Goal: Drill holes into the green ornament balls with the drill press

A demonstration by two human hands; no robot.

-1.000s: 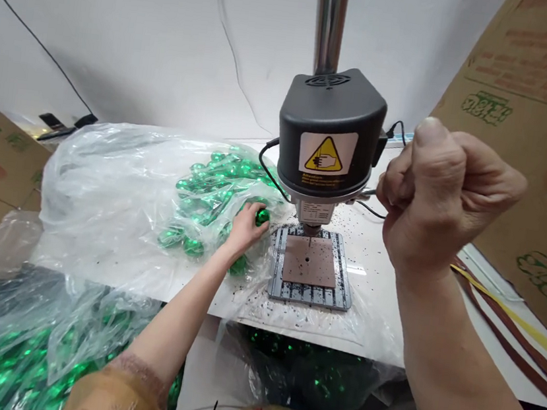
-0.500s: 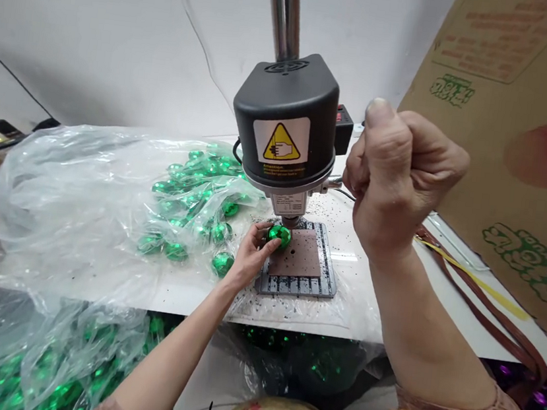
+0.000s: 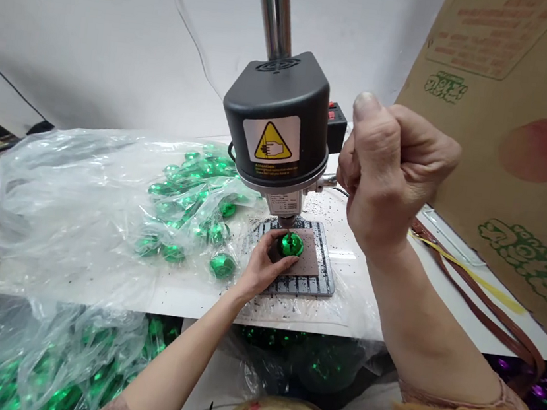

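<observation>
Fingers of the left hand (image 3: 264, 261) clamped a green ball (image 3: 291, 244) below centre. Right hand (image 3: 391, 176), upright centre-right, was clenched, contents hidden.

The drill (image 3: 280, 93) stands on the table (image 3: 176, 303), before the wall (image 3: 95, 37). Beneath its head is a plate (image 3: 324, 286) bearing a board (image 3: 312, 256); over the board is a ball (image 3: 292, 244), in the left hand (image 3: 265, 260). The right hand (image 3: 390, 173) is right of the drill. Left of the plate are more balls (image 3: 222, 265), many under a plastic bag (image 3: 61, 185). Farther right, straps (image 3: 527, 349) lie beside a carton (image 3: 490, 105). Below the table's front edge, at left, is another bag (image 3: 37, 342) with balls.
</observation>
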